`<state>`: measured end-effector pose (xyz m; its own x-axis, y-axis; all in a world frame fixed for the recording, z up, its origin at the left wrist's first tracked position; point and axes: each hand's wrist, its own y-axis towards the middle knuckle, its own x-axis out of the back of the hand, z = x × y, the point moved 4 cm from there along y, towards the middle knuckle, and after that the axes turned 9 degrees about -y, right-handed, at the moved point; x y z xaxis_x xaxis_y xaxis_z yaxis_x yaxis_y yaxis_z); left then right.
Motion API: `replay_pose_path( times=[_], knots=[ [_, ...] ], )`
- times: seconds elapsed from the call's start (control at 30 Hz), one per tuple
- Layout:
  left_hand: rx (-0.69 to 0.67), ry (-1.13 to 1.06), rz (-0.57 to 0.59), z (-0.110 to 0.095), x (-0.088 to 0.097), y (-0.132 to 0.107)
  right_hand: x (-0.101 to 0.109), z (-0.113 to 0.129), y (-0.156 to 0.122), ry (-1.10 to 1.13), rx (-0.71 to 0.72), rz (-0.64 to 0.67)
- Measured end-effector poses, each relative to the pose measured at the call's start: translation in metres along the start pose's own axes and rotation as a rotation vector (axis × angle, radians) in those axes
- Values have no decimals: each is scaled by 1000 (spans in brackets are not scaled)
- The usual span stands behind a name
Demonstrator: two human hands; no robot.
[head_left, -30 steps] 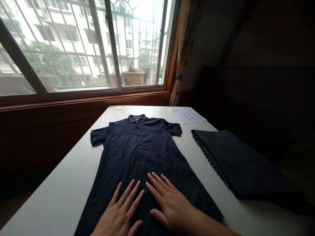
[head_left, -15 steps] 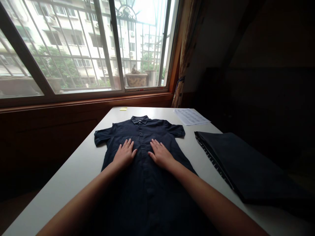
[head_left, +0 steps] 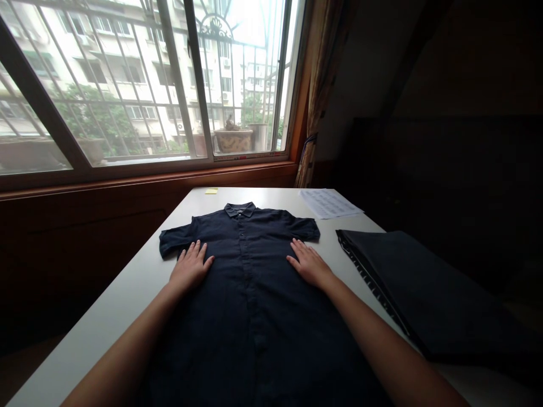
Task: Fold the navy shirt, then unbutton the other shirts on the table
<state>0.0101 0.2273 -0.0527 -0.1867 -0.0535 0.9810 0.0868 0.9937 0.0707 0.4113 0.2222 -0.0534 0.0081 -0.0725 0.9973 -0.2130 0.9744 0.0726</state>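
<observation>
- Across a white bench, one navy short-sleeved shirt lies spread out, front up, its collar at the far end. The near end runs toward the viewer into shadow, and its hem is too dark to make out.
- On the shirt's chest, toward its two side edges, rest the person's left hand and right hand. Both are open, palms down, fingers extended, each just below a sleeve.
- Over the shirt's lower sides, two bare forearms slant inward and hide parts of its edges.
- To the right, near the shirt but apart from it, one large black folded item takes up that side of the bench. White marks run along its inner edge; its near end fades into darkness, and what it is cannot be told.
- At the far right corner lie white printed papers; the number of sheets is unclear.
- Near the far left corner lies one small yellow note.
- Behind the bench is one wide window with metal bars outside, and at its right one patterned curtain, tied back.
- Beyond the glass sits one patterned pot, a plainer pot just beside it.
- Counted on the shirt: one collar, two sleeves, two hands.
</observation>
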Motion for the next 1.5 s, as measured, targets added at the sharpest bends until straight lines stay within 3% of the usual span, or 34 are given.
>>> replay_pose_path(
  times=[0.13,0.23,0.4,0.53,0.63,0.83,1.1,1.27,1.5],
  knots=[
    [32,-1,49,-11,2,-4,4,4,2,-29,-27,5],
    [-19,-46,81,-38,3,0,12,20,13,-28,-34,-26],
    [-89,-71,28,-105,-8,20,16,81,45,6,-4,-75],
    [-48,-70,-50,-129,-21,25,5,120,55,39,-4,-60],
    [-44,-69,-75,-121,-23,18,-1,121,51,51,-13,-54],
    [7,-72,-52,-93,-18,6,-1,93,36,51,-37,-30],
    [79,-68,-26,-81,-13,-10,-4,70,24,20,-76,-18],
    [79,-46,-30,-69,-9,-23,-5,47,11,-12,-103,-13],
    [144,-8,-37,-38,-6,-36,-4,13,-9,-49,-136,3]
  ],
)
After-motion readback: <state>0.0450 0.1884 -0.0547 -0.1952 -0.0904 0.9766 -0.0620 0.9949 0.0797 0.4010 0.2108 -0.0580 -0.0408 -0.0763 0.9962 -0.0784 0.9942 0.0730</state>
